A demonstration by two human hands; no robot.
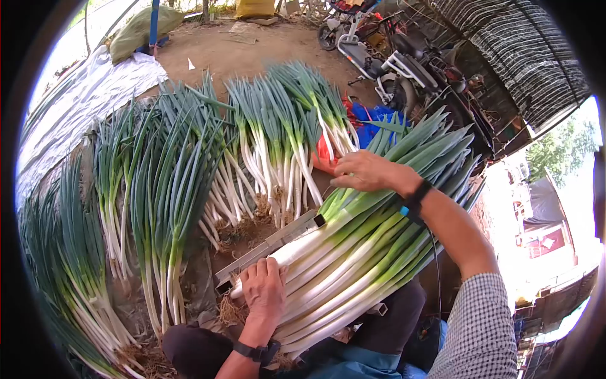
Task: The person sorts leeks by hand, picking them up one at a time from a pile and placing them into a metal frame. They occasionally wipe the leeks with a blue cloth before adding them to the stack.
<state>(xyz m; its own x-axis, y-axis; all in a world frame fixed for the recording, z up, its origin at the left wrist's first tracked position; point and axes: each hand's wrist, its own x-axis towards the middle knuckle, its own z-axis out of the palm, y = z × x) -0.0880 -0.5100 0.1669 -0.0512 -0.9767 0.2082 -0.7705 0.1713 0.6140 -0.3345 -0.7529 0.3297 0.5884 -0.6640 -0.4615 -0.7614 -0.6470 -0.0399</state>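
Note:
A large bundle of long green onions (341, 252) lies across my lap, white ends at lower left and green leaves at upper right. My left hand (264, 290) curls over the white root end of the uppermost stalks. Dried roots (232, 311) hang beside its fingers. Over the leaf bases, my right hand (366, 170) has its fingers bent and pressed together; whatever they hold is hidden. A metal bar frame (268, 246) runs along the bundle's far side. Both wrists wear dark bands.
More green onions (170, 189) lie in rows on the ground ahead and left. Red and blue plastic bags (375, 123) sit beyond my right hand. Parked electric scooters (404, 63) stand at the back right. A white sheet (95, 101) and a green sack (142, 31) lie back left.

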